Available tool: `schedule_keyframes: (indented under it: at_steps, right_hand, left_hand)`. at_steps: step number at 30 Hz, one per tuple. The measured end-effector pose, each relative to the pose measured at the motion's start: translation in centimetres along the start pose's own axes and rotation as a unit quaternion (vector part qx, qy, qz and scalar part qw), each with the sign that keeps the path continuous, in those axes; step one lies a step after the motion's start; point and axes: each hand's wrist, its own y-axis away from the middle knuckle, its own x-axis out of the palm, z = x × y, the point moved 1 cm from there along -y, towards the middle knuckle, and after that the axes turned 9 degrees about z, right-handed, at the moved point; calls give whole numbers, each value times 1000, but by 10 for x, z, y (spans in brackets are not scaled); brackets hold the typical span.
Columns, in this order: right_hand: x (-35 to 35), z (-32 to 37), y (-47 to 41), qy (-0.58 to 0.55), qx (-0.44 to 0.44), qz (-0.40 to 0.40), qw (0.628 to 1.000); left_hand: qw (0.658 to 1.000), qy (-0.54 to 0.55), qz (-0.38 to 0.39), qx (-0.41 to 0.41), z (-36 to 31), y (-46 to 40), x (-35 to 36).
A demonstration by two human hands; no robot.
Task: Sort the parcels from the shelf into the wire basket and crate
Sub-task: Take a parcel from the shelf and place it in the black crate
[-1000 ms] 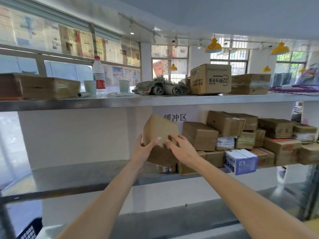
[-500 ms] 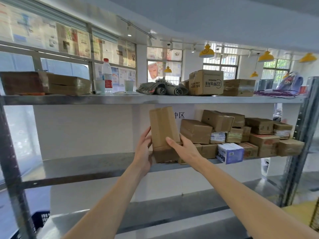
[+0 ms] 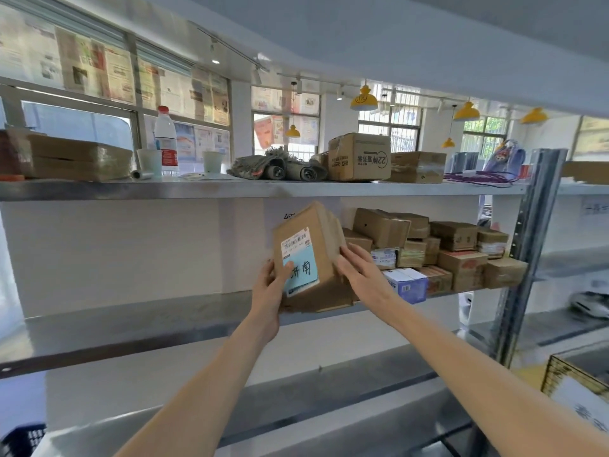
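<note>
A brown cardboard parcel (image 3: 313, 249) with a barcode sticker and a blue handwritten label stands tilted above the middle metal shelf (image 3: 131, 321). My left hand (image 3: 272, 291) grips its left edge, thumb across the blue label. My right hand (image 3: 359, 275) lies against its right side with fingers fairly straight. A stack of several more brown and printed parcels (image 3: 438, 252) fills the right part of the same shelf. A dark blue crate (image 3: 23, 440) shows at the bottom left corner. A wire basket (image 3: 576, 384) with a white sign shows at the bottom right.
The top shelf (image 3: 263, 189) carries a water bottle (image 3: 166, 140), two cups, rolled grey cloth, and larger cartons. A steel upright post (image 3: 530, 245) stands at the right. A lower shelf (image 3: 296, 407) runs beneath my arms.
The parcel has been turned between my hands so its labelled face now points at me. The view has shifted left and closer to the shelf.
</note>
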Motion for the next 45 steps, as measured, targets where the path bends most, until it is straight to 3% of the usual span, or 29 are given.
schedule_keyframes:
  at_steps: [6, 11, 23, 33, 45]
  right_hand:
    - [-38, -37, 12, -43, 42, -7, 998]
    - [-95, -76, 24, -68, 55, -44, 995]
    - [-314, -190, 110, -6, 166, -187, 968]
    - [-505, -282, 250, 66, 266, -287, 918]
    - [-642, -390, 387, 129, 400, -385, 822]
  left_hand:
    - [995, -6, 97, -30, 27, -20, 43]
    - [990, -49, 125, -42, 55, -43, 102]
    - [954, -129, 259, -76, 192, -105, 352]
    - [908, -140, 381, -103, 315, -77, 587]
    - [821, -152, 521, -178, 476, -54, 785]
